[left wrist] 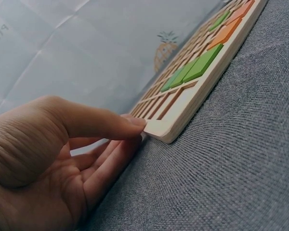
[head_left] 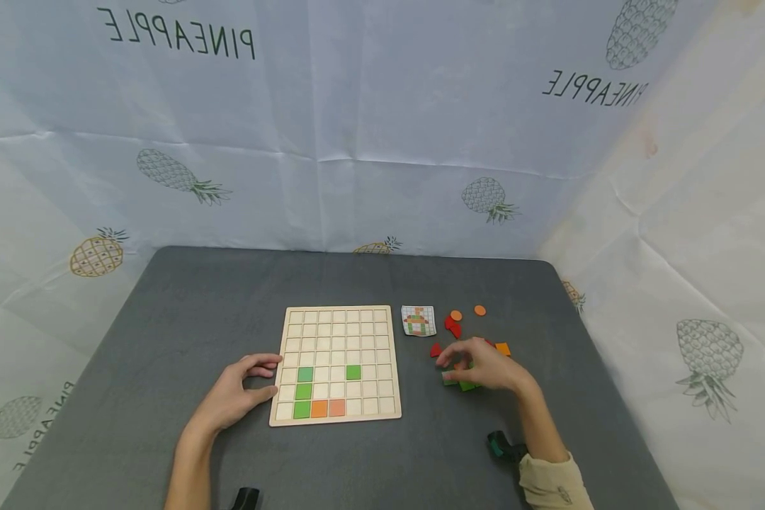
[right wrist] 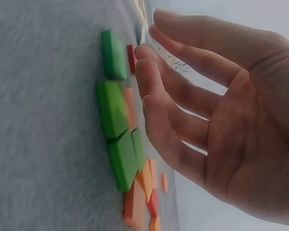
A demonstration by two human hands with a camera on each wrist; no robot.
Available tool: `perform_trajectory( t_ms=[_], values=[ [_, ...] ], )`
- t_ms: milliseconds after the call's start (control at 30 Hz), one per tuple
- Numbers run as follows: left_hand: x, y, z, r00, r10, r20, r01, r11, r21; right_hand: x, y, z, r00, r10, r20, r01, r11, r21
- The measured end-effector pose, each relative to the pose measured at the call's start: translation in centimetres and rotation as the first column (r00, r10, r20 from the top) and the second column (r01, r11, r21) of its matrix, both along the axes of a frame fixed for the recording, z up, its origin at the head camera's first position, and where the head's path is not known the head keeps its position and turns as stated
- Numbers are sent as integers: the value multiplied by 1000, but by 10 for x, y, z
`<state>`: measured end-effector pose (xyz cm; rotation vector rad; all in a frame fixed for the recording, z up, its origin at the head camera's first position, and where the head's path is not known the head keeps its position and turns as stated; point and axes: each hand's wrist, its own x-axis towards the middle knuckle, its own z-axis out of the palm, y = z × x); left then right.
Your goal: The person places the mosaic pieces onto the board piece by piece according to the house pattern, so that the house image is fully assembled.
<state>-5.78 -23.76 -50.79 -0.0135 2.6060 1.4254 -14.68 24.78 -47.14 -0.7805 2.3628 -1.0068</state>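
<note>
A square wooden grid board (head_left: 338, 358) lies on the table. In its lower left part sit several green squares, an orange square (head_left: 319, 409) and a paler orange square (head_left: 336, 407); a lone green square (head_left: 353, 372) is farther right. My left hand (head_left: 232, 393) rests at the board's left edge, thumb nearer the front corner and relaxed fingers farther back. Over a cluster of loose pieces hovers my right hand (head_left: 487, 365), its fingers gently bent and holding nothing. Close below its fingertips lie a dark green square (right wrist: 114, 55) and brighter green squares (right wrist: 113, 110).
A small printed pattern card (head_left: 418, 321) lies beside the board's upper right corner. Two orange discs (head_left: 480, 310), red pieces (head_left: 452, 326) and an orange square (head_left: 503, 349) are scattered around the right hand. A black device (head_left: 500, 446) shows beside the right forearm. Pineapple-print cloth (head_left: 357, 106) hangs behind the table.
</note>
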Motion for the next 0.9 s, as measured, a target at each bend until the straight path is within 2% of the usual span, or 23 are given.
perform_trajectory(
  t_ms=[233, 433, 667, 900],
  values=[
    [0, 0, 0, 1000, 0, -10, 0, 1000, 5, 1, 11, -6, 996, 10, 88, -7, 999, -38],
    [0, 0, 1, 1000, 1, -11, -1, 1000, 5, 1, 15, -10, 994, -3, 112, 7, 999, -38],
    [0, 0, 1, 1000, 3, -15, -3, 1000, -4, -1, 14, -14, 996, -24, 84, 22, 1000, 22],
    [0, 1, 1, 1000, 3, -14, -3, 1000, -4, 0, 11, -13, 999, -8, 34, 7, 999, 33]
  ],
)
